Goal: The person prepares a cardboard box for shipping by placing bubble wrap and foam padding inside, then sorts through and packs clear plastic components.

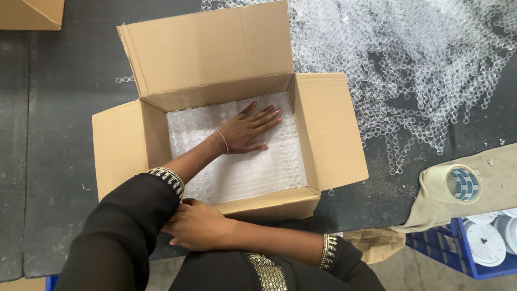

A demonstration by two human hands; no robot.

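Clearly the lining step is in hand — the left hand [245,132] lies flat, fingers spread, pressing a sheet of bubble wrap [242,161] onto the floor of the open box [328,129], gripping nothing. The right hand [196,225] rests loosely curled on the left sleeve [129,226] just below the box's near wall, holding only the cloth. The box stands on the dark bench [59,134] with all its flaps out; the wrap covers its bottom from wall to wall. More bubble wrap [409,59] lies spread on the bench to the right, and a tape roll [458,183] sits on a brown cloth [490,172] beyond it. By my reckoning, the next move calls for smoothing the sheet into the corners — both hands free.
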